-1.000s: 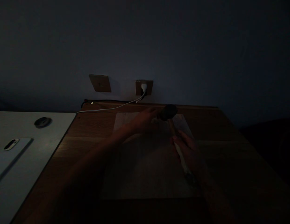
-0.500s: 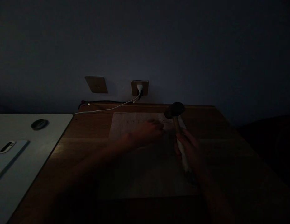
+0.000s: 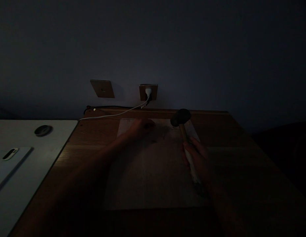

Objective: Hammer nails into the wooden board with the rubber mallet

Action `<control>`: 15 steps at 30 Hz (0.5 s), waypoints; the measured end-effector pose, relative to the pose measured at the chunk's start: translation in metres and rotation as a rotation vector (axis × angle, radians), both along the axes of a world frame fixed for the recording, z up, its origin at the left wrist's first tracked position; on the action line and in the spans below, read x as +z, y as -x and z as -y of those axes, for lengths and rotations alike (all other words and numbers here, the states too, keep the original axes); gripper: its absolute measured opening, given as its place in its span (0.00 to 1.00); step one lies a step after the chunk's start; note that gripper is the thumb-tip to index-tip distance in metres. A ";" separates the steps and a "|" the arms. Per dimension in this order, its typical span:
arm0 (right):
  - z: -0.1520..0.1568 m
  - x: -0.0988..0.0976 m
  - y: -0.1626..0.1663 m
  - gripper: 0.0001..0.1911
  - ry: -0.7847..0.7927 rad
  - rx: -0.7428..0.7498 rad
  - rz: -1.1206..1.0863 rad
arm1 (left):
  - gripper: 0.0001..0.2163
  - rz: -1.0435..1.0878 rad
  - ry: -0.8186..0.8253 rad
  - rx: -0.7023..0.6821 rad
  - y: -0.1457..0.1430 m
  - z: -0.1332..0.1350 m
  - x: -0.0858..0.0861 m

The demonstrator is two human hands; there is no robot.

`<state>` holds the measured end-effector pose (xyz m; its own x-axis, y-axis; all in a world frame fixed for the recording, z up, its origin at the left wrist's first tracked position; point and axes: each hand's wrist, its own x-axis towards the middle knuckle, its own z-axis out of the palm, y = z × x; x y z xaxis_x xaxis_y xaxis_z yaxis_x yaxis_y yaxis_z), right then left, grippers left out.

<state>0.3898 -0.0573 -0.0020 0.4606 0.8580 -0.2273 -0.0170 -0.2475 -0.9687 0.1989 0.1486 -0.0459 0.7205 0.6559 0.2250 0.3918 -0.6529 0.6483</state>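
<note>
Head cam: my right hand (image 3: pixel 199 157)'s wrapped round a wood-handled mallet (image 3: pixel 181 118), its chunky dark rounded head tilted up over a flat, pale board (image 3: pixel 148 177). My left hand (image 3: pixel 140 127)'s curled near the board's far edge, can't tell if it's pinching anything.

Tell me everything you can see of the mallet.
The mallet has a thick, dark, rounded head, perhaps rubber, set crosswise on a straight handle. The handle looks like brown wood near the head, is paler below, and ends dark. The right hand grips it around the middle. It slants, head toward the wall, over the right side of the pale board; whether it touches the board is too dark to tell.
</note>
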 end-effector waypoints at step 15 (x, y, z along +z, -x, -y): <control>-0.016 0.004 0.029 0.25 0.058 0.199 -0.005 | 0.23 0.053 0.084 0.066 -0.001 0.003 0.001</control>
<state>0.3605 -0.0414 0.0021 0.2824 0.9173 -0.2809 0.0329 -0.3019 -0.9528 0.2000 0.1451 -0.0451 0.6635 0.7198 0.2041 0.3956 -0.5691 0.7209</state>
